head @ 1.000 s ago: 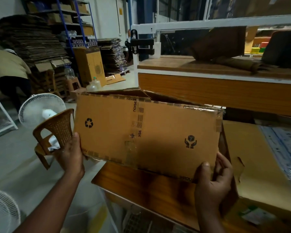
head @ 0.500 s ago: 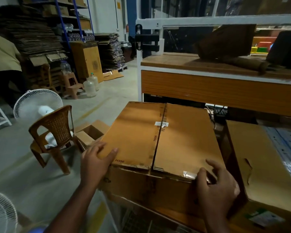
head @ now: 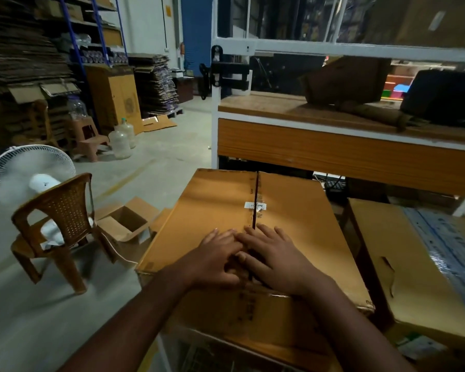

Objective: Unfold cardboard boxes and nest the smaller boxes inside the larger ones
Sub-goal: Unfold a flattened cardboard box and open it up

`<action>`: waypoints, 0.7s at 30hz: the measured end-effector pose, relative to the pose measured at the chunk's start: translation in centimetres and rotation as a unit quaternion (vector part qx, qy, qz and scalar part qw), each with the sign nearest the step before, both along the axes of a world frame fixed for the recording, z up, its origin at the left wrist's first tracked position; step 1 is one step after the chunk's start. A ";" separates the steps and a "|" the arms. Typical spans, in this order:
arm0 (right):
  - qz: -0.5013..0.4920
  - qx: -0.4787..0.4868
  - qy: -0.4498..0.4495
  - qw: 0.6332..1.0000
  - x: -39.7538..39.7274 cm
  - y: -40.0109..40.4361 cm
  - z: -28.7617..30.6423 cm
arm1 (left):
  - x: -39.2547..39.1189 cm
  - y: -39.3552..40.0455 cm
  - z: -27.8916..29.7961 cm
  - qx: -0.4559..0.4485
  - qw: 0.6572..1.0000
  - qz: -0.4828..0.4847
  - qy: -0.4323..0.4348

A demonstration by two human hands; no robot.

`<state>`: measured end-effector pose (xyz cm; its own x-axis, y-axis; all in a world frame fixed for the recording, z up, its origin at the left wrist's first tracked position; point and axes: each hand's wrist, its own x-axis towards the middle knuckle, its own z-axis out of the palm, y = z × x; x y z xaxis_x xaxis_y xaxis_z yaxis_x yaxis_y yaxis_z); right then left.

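A large brown cardboard box (head: 212, 210) stands in front of me on the bench, its two top flaps folded down and meeting at a dark middle seam with a small white label. My left hand (head: 215, 257) and my right hand (head: 275, 253) lie flat side by side on the near end of that seam, fingers spread, pressing the flaps. Neither hand holds anything. A smaller open box (head: 126, 225) sits on the floor to the left, flaps up.
A second flat carton with blue-printed film (head: 403, 267) lies at the right. A wooden shelf (head: 333, 154) runs behind. A brown plastic chair (head: 57, 224) and a white fan (head: 24, 170) stand on the floor at left, with cardboard stacks beyond.
The box was held upright on its side, then set down. The hands slid from its near corners to the middle seam, flaps now closed flat.
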<state>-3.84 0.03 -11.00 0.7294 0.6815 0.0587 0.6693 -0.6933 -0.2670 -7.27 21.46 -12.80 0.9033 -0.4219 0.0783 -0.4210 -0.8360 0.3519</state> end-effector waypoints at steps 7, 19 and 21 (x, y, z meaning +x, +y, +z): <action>0.003 0.022 0.041 0.999 -0.1 0.1 1.2 | -0.8 0.8 0.7 -0.108 0.964 -0.100 -0.223; 0.083 0.078 -0.192 0.975 -2.2 -0.4 1.9 | -1.9 7.0 7.8 -0.186 0.870 0.071 -0.452; 0.078 0.143 -0.259 0.952 -2.6 -0.5 3.4 | -1.5 8.3 8.1 -0.202 0.846 0.153 -0.470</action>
<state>-6.47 -0.47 -7.56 0.4440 0.6810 0.5823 0.8512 -0.5236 -0.0366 -8.81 29.75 -4.68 0.4244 0.0533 0.9039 -0.4582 -0.8484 0.2651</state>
